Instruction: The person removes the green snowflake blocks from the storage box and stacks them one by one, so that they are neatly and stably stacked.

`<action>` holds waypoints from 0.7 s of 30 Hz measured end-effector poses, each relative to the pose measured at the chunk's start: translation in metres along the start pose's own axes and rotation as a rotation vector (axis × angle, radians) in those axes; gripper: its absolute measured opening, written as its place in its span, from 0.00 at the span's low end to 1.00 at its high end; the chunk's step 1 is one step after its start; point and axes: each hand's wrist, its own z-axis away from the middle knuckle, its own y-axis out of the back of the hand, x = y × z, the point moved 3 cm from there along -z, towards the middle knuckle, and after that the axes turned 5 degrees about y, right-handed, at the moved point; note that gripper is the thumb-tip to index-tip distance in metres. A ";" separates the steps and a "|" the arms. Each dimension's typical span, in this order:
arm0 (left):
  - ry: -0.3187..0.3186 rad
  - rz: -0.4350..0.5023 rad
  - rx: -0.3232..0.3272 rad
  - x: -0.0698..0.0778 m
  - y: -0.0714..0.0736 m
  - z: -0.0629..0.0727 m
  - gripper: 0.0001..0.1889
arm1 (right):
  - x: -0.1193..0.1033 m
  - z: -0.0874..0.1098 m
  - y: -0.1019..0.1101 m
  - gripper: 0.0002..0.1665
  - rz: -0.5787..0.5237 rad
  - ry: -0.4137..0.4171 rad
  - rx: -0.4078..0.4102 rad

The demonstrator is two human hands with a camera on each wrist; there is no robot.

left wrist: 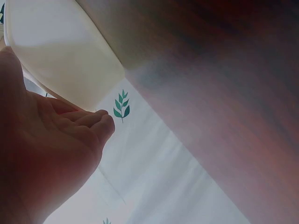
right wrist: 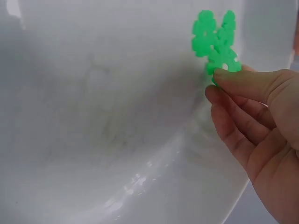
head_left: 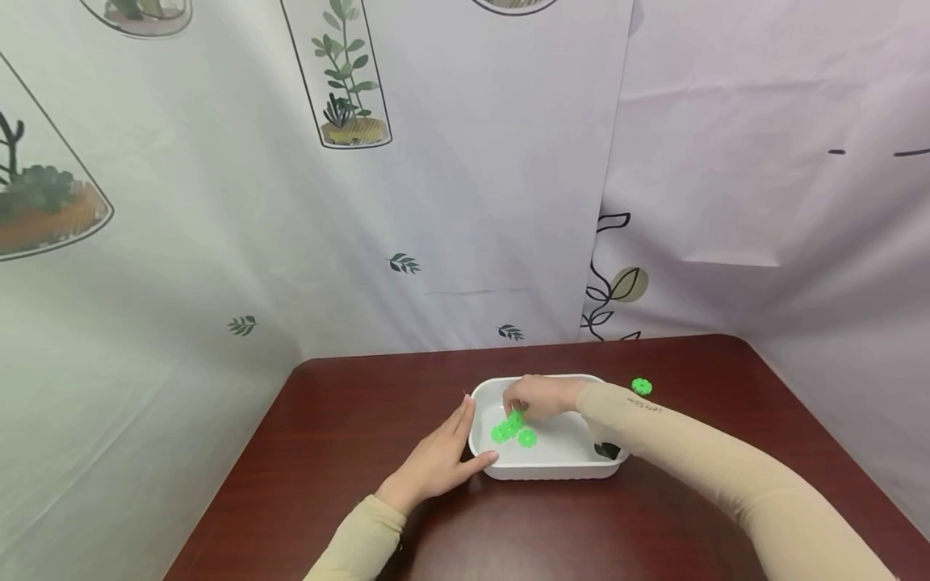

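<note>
A white plastic basin (head_left: 555, 468) stands on the table with several light-green, flower-shaped plastic discs inside. My right hand (head_left: 541, 397) reaches down into it from the right. In the right wrist view, the thumb and index finger of that hand pinch a notched green disc (right wrist: 229, 63). Two more green discs (right wrist: 204, 35) overlap it there; I cannot tell whether they are joined. Another green disc (head_left: 527, 438) lies on the basin floor nearby. My left hand (head_left: 434, 461) rests against the basin's left end, fingers extended along the wall and thumb near the front corner.
One loose green disc (head_left: 642, 386) lies on the dark red-brown table (head_left: 349, 420), behind and right of the basin. A small black object (head_left: 607, 450) shows below the right sleeve (head_left: 676, 436). White plant-print cloth (head_left: 465, 242) hangs right behind the table and along its sides.
</note>
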 end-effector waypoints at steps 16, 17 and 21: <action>0.019 0.001 -0.023 -0.003 -0.002 -0.002 0.53 | -0.013 0.015 0.043 0.09 -0.155 0.020 0.115; 0.019 0.003 -0.023 -0.003 -0.002 -0.002 0.53 | -0.013 0.017 0.045 0.09 -0.158 0.023 0.125; 0.016 0.007 -0.022 -0.002 -0.002 -0.001 0.53 | -0.011 0.024 0.052 0.10 -0.181 0.031 0.174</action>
